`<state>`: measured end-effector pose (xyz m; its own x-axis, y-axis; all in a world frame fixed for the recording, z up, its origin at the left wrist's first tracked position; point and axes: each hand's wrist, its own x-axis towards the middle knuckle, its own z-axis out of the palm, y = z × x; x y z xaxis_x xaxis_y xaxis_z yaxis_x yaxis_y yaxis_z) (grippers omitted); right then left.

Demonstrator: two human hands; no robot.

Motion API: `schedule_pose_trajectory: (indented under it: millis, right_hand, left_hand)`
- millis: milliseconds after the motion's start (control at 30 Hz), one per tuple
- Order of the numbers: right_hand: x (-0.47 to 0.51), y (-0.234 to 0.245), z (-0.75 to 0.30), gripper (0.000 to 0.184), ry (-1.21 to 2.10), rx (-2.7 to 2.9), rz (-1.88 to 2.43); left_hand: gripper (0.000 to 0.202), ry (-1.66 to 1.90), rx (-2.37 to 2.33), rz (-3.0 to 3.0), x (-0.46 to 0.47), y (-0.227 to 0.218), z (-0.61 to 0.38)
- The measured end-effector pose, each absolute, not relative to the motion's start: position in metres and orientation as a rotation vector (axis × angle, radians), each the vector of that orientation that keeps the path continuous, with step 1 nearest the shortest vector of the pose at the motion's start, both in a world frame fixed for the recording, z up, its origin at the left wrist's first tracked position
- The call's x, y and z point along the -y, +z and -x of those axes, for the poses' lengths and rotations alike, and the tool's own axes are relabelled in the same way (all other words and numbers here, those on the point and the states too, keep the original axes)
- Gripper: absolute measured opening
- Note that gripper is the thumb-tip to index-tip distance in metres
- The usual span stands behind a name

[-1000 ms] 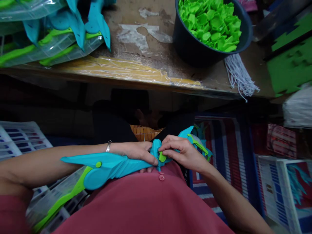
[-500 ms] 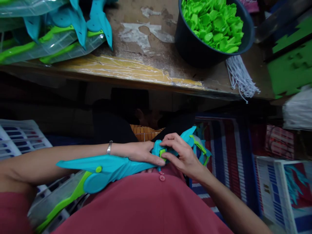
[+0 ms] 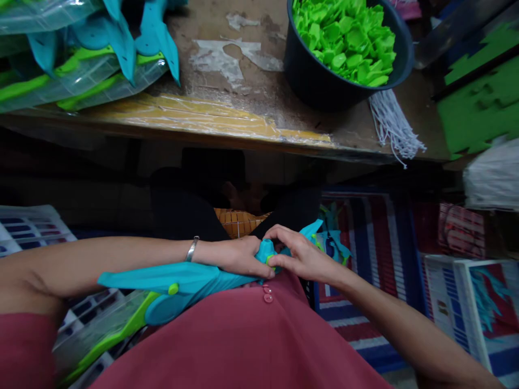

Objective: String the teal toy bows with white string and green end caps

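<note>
Head view: I see a person in a dark pink shirt [image 3: 259, 346], with a big blue toy [image 3: 182, 281] lying across the tummy. It runs from under the left arm to the two hands in the middle. The left hand [image 3: 239, 256] is wrapped over the thin part of the toy, thumb on top, and most of its other fingers are hidden. A shiny bracelet [image 3: 192, 248] goes round that wrist. The right hand [image 3: 306, 258] has a bent finger and a thumb by the toy's blue knob [image 3: 266, 249]. The thumb tip touches a little green bit [image 3: 270, 260] on the knob, but I can't tell how hard it is pinching. On the tabletop [image 3: 263, 89] stands a dark bucket [image 3: 324, 89] full of green pieces [image 3: 344, 46]. White strings [image 3: 395, 129] hang beside it, over the edge. More blue toys [image 3: 156, 40] with green strips are piled at the far left. Down on the right, just past the hands, there is a stripy mat [image 3: 375, 243], and near it a white crate [image 3: 476, 313] with blue pieces inside
</note>
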<state>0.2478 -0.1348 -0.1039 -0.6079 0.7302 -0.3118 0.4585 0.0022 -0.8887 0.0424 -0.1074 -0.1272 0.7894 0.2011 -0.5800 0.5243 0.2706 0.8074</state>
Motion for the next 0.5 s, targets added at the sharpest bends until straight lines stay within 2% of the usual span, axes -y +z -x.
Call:
schedule_pose_trajectory:
  millis: [300, 500]
  right_hand:
    - [0.147, -0.111, -0.246, 0.023, 1.651, 1.990, 1.368]
    - [0.122, -0.112, -0.259, 0.035, 1.770, 1.899, 1.373]
  left_hand:
    - [0.029, -0.212, -0.640, -1.305, 0.115, -0.136, -0.047]
    - [0.035, -0.220, -0.581, -1.249, 0.097, -0.134, -0.049]
